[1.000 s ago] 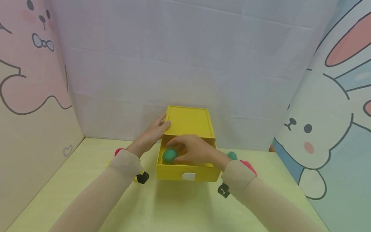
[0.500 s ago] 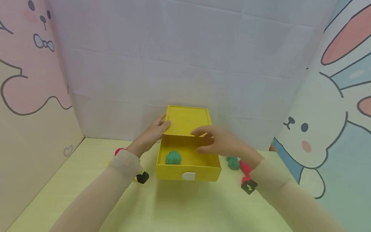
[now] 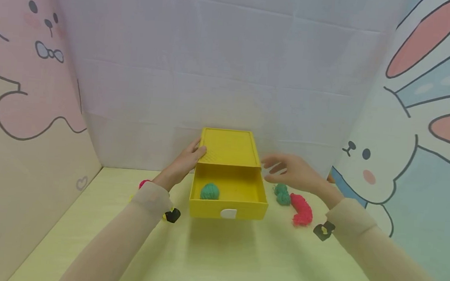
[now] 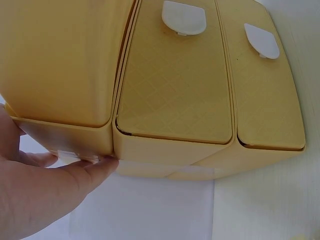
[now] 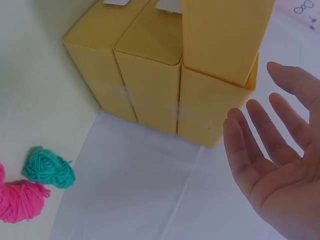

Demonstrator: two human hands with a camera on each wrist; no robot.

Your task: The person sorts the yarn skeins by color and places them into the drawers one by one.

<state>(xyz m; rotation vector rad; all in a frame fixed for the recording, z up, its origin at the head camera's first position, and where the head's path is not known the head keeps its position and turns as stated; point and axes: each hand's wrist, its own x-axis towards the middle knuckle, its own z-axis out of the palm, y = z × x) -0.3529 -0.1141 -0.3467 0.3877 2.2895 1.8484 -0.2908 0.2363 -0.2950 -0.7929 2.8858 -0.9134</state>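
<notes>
A yellow drawer cabinet (image 3: 230, 147) stands in the middle, and its top drawer (image 3: 228, 209), with a white tab, is pulled out. Inside the drawer, at the left, lies a green ball of yarn (image 3: 210, 191). My left hand (image 3: 184, 161) rests against the cabinet's upper left side, fingers extended along it and thumb at the top edge. Two closed drawers (image 4: 175, 85) show below in the left wrist view. My right hand (image 3: 291, 171) is in the air just right of the cabinet, fingers spread and loosely bent, holding nothing.
On the table (image 3: 224, 262), right of the cabinet, lie a green yarn bundle (image 3: 282, 195) and a pink yarn bundle (image 3: 302, 210). A pink thing (image 3: 144, 183) shows partly behind the left wrist. A pale cloth wall (image 3: 230, 71) stands close behind; printed side walls flank the table.
My right hand has let go of the green yarn ball inside the drawer, then risen out and moved right, past the cabinet's edge. My left hand has stayed on the cabinet.
</notes>
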